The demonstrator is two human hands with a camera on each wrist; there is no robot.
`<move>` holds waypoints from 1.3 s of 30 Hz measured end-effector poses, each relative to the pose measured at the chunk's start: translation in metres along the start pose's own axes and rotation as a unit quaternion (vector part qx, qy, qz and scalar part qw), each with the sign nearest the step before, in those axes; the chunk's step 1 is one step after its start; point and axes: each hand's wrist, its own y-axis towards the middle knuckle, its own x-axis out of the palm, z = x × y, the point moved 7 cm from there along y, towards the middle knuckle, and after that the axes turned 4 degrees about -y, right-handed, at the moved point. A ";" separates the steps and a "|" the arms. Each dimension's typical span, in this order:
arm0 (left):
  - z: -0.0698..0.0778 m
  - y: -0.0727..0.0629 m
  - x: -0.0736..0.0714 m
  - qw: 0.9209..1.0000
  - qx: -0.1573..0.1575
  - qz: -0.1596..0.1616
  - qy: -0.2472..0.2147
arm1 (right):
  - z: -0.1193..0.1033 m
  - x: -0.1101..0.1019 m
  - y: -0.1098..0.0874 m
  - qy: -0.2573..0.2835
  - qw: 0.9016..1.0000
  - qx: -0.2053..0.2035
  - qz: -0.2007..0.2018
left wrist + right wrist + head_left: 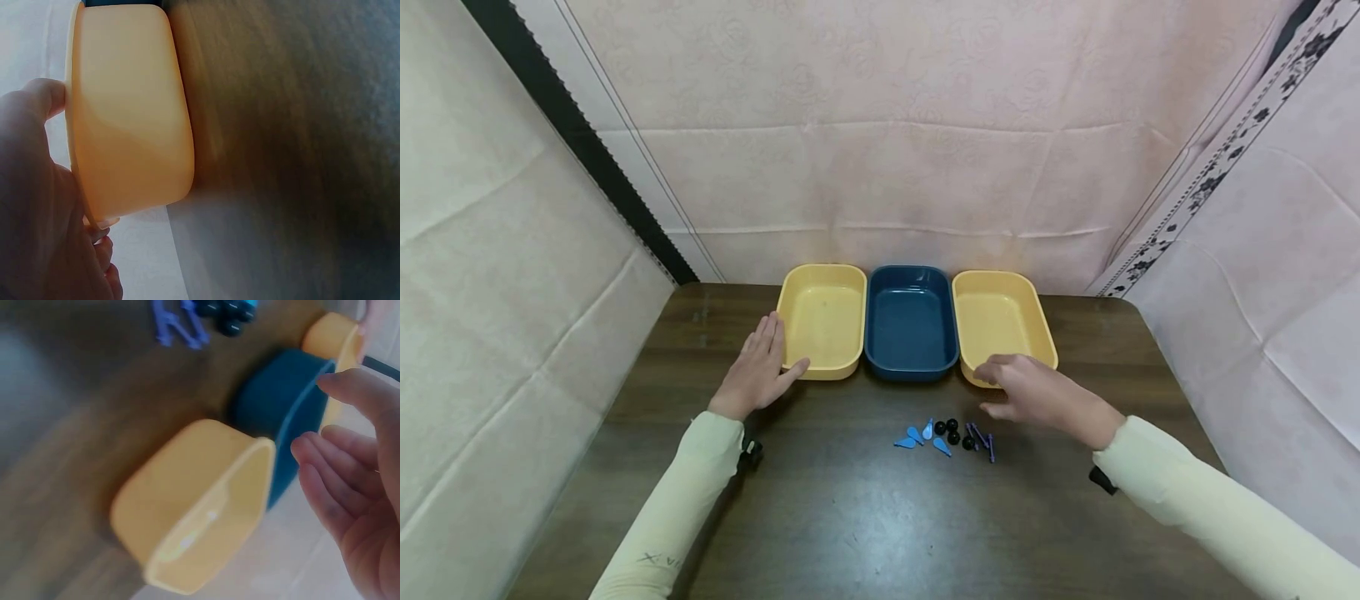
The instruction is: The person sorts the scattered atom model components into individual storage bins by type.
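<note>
My left hand [758, 371] lies along the front left corner of the left yellow tray [823, 325], fingers straight beside its rim and thumb at the front edge. In the left wrist view, that thumb touches the rim of the same tray [131, 106]. My right hand [1037, 392] hovers over the front edge of the right yellow tray [1000, 317], fingers loosely bent, holding nothing. Just left of it on the table lie several purple stick-like pieces [991, 450], several round black beads [953, 437] and several flat blue teardrop pieces [942, 447].
A dark blue tray [912, 325] stands between the two yellow ones, all in a row near the back of the brown wooden table [820, 517]. Pale cloth [887, 183] hangs behind the trays and along both sides.
</note>
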 end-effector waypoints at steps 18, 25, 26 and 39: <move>0.001 -0.001 -0.001 1.000 0.002 -0.001 -0.006 | 0.012 0.061 -0.047 0.066 0.997 0.043 -0.018; 0.001 0.000 -0.001 1.000 0.001 -0.004 -0.004 | 0.013 0.080 -0.054 0.094 0.991 0.092 -0.026; 0.001 0.000 -0.001 1.000 0.001 -0.004 -0.003 | 0.013 0.082 -0.055 0.096 0.990 0.101 -0.026; 0.000 -0.001 -0.001 1.000 0.004 0.005 -0.011 | 0.015 0.099 -0.058 0.085 0.983 0.157 -0.033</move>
